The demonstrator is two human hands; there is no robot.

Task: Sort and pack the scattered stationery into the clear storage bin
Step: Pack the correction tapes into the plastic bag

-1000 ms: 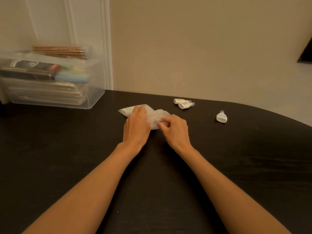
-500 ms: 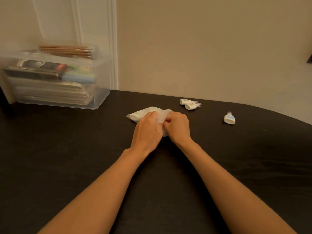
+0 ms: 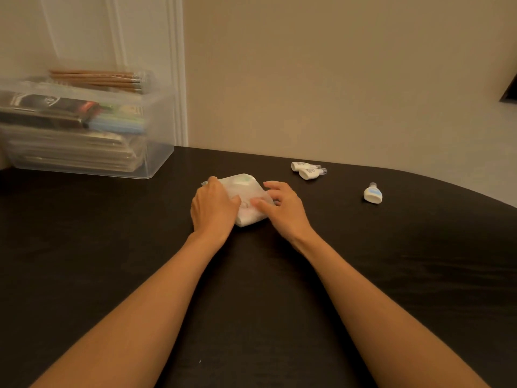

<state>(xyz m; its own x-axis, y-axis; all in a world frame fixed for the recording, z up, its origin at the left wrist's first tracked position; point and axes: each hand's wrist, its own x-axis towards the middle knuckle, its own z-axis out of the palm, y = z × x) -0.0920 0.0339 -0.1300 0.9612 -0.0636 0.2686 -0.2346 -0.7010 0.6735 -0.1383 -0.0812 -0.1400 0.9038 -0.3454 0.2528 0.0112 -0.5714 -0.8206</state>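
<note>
A: What's nearest the camera?

B: Two bare forearms, reaching from the bottom edge across the dark tabletop (image 3: 84,261) towards its middle.

A: And the hands?

B: Both are on a crumpled clear plastic packet (image 3: 246,189) that lies flat on the tabletop between them. Something white shows through it, with a touch of green, but I cannot tell what it is.

A: How is the left hand placed?

B: The left hand (image 3: 214,207) covers the packet's left side, palm down. Its fingers curl round the far left edge and the thumb lies across the top, so it grips the packet.

A: The right one?

B: The right hand (image 3: 285,210) is looser. Its fingers are spread and only lightly bent, with the tips resting at the packet's right edge. The thumb points left and presses on the plastic. It touches rather than clasps.

A: What lies beyond them?

B: Well off to the right, about level with the packet, a single white bottle with a blue label (image 3: 373,194) lies by itself. A little farther back and closer in, a pair of small white bottles (image 3: 307,170) with clear caps lie touching side by side.

A: Where is the bin?

B: The clear storage bin (image 3: 161,130) stands at the far left of the tabletop, close to the wall. It is packed with flat stacked packets, with a dark package and pastel items above them. A wrapped bundle of pencils (image 3: 95,79) lies on top, above the rim.
</note>
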